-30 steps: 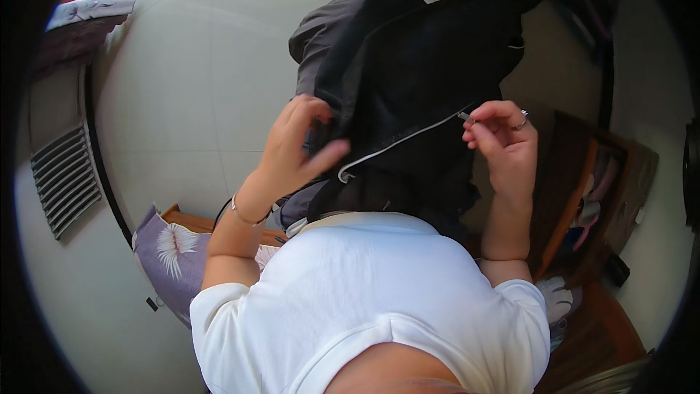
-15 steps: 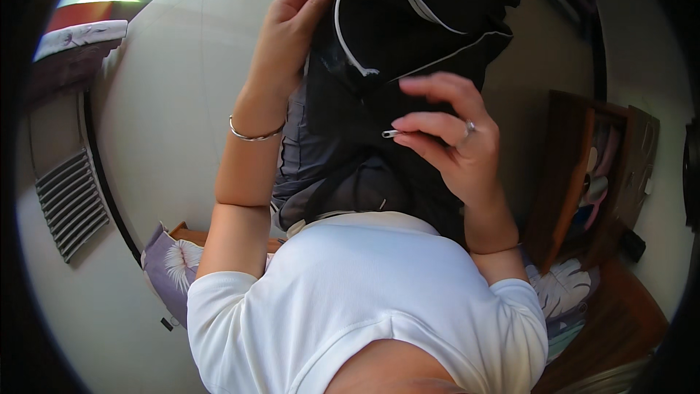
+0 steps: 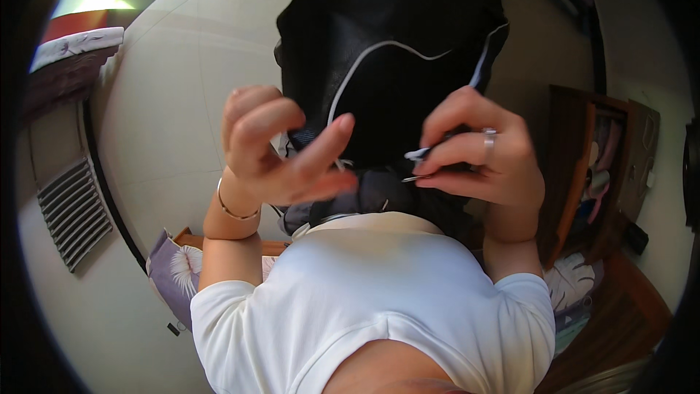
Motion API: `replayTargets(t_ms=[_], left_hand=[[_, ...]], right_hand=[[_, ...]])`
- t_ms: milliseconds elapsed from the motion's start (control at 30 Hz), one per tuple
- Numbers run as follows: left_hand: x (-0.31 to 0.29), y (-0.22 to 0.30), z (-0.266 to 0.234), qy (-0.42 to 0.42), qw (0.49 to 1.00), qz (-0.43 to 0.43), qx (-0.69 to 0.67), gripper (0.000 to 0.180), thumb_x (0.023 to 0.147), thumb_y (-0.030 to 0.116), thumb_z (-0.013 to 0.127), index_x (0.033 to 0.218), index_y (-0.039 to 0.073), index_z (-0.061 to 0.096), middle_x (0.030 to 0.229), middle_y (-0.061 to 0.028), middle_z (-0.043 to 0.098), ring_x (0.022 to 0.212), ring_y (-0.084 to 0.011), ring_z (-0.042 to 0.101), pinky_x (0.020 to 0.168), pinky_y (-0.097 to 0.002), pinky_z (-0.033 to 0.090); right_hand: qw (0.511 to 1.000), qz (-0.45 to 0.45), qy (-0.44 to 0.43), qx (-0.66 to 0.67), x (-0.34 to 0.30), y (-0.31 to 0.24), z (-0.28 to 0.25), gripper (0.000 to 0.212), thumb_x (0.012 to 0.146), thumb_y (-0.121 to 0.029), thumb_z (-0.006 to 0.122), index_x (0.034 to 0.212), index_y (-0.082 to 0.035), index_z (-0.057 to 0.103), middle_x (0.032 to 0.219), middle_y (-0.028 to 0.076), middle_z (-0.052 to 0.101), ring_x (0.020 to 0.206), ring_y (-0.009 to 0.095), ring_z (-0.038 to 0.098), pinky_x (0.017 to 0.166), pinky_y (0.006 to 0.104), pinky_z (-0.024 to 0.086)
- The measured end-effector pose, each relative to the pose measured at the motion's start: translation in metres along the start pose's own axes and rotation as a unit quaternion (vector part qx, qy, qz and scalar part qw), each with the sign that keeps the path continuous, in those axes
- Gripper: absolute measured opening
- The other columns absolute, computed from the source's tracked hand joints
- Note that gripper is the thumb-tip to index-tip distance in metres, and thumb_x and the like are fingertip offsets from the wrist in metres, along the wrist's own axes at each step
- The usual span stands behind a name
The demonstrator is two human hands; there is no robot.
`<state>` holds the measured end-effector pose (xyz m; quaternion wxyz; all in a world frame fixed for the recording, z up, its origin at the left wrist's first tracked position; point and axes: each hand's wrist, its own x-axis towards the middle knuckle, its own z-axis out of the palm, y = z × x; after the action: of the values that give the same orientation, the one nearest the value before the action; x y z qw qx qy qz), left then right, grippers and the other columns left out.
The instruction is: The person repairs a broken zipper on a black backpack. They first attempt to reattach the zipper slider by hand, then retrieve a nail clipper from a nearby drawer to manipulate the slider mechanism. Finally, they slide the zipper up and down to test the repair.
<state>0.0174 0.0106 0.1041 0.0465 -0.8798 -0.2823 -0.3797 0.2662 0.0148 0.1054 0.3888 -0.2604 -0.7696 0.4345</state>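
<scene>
I see a narrow way through between the left hand point(image 3: 284, 153) and the right hand point(image 3: 485, 153), over the near edge of the black cloth point(image 3: 401, 11); a small metal piece point(image 3: 410, 179) juts into it from the right. Past the cloth's left edge I could cross above floor point(image 3: 164, 102); rightward, a wooden cabinet point(image 3: 561, 146) blocks me.

We've got a plain white short-sleeved T-shirt point(image 3: 364, 277) on, in smooth fabric, with loose sleeves point(image 3: 224, 306) and a matching white neckband point(image 3: 430, 346) that has a short seam mid-front. There's also a thin, shiny metal bangle point(image 3: 233, 212) on our left wrist point(image 3: 238, 191), plus a silver-coloured band ring point(image 3: 489, 140) on our right hand point(image 3: 485, 157).
</scene>
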Motion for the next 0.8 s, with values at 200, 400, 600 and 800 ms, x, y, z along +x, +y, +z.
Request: replayTargets(t_ms=[200,400,600,800], left_hand=[[-0.009,0.012,0.033,0.187,0.947,-0.211,-0.151,0.073,0.055,0.031,0.084,0.102,0.004,0.035,0.098,-0.0168,0.047,0.079,-0.0219,0.05,0.07,-0.0325,0.041],[0.018,-0.007,0.031,0.22,0.888,-0.356,-0.193,0.036,0.07,0.0,0.068,0.1,-0.002,0.05,0.101,-0.0132,0.053,0.087,-0.0175,0.054,0.08,-0.0274,0.044],[0.039,-0.035,0.001,0.416,0.82,-0.364,-0.148,0.014,0.08,-0.002,0.06,0.093,-0.006,0.063,0.086,-0.0094,0.065,0.076,-0.0133,0.059,0.072,-0.0239,0.048],[0.02,-0.033,0.007,0.065,0.97,-0.177,0.151,0.025,0.077,0.0,0.047,0.096,-0.005,0.062,0.094,-0.0169,0.064,0.095,-0.0298,0.061,0.089,-0.0361,0.04]], right_hand=[[0.964,-0.166,0.178,0.112,0.015,0.009,-0.011,0.026,0.05,-0.004,0.08,0.07,-0.004,0.065,0.085,0.009,0.053,0.068,0.014,0.053,0.057,0.0214,0.04],[0.918,-0.322,0.19,0.13,0.079,0.067,-0.022,0.015,0.072,-0.008,0.07,0.084,-0.005,0.063,0.097,0.008,0.049,0.08,0.018,0.051,0.068,0.0284,0.04],[0.848,-0.26,0.075,0.456,0.167,0.033,-0.002,0.013,0.072,-0.002,0.069,0.084,0.0,0.064,0.09,0.007,0.052,0.077,0.013,0.052,0.067,0.0222,0.042],[0.93,-0.171,-0.125,0.299,0.103,0.057,0.01,0.011,0.068,-0.012,0.074,0.071,-0.004,0.067,0.084,0.009,0.054,0.08,0.019,0.054,0.069,0.0266,0.043]])
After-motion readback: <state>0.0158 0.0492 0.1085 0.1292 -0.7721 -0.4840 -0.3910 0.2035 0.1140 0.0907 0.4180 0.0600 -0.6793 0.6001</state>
